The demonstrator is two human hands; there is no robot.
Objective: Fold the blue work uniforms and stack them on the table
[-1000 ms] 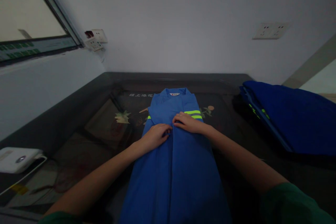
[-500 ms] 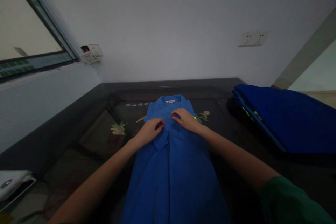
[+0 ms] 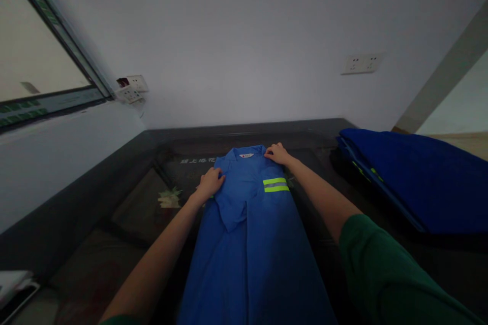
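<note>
A blue work jacket (image 3: 269, 244) lies lengthwise before me, its collar with a white label at the far end. A yellow-green and grey reflective band (image 3: 276, 185) crosses its right chest. My right hand (image 3: 277, 154) pinches the fabric by the right side of the collar, thumb and fingers together. At the jacket's left edge, below the shoulder, my left hand (image 3: 211, 183) has its fingers curled on the cloth. A loose, pointed fold of blue cloth (image 3: 232, 218) hangs over the upper front, left of the centre line.
The jacket rests on a dark table (image 3: 129, 177) with printed flowers and characters. To the right is a stack of folded blue garments (image 3: 415, 177). A white device (image 3: 15, 284) sits at the lower left. Behind are a wall with sockets (image 3: 361, 63) and a window (image 3: 41, 51).
My hands have parted from the middle of the chest. The left went to the jacket's left edge, the right up beside the collar. The reflective band now shows in full.
</note>
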